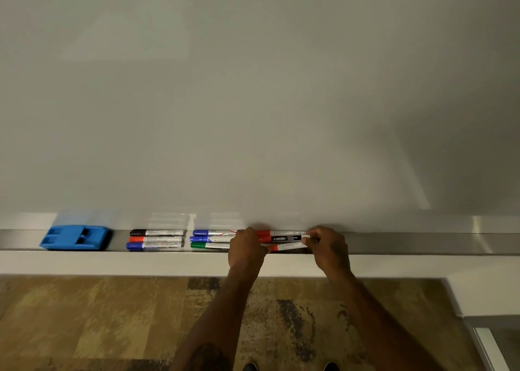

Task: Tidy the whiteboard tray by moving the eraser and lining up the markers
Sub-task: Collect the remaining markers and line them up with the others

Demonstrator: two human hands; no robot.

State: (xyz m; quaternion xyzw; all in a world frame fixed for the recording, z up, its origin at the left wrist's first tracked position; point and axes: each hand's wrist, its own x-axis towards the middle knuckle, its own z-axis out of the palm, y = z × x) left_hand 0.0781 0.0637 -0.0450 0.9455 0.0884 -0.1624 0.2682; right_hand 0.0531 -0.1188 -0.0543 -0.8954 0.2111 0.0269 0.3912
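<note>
A blue eraser (75, 238) lies at the left of the metal whiteboard tray (422, 244). Right of it, a black, a red and a blue marker (156, 239) lie in a neat stack of rows. Further right lie two blue markers (209, 233) and a green marker (209, 246). Three red-capped markers (284, 239) lie beyond those, the middle one with a black label. My left hand (246, 248) grips their cap ends. My right hand (327, 245) pinches their right ends.
The blank whiteboard (253, 103) rises behind the tray. A white ledge (112, 263) runs below the tray. Patterned carpet (112, 322) covers the floor, with two shoe tips at the bottom edge. A frame corner (489, 342) is at the lower right.
</note>
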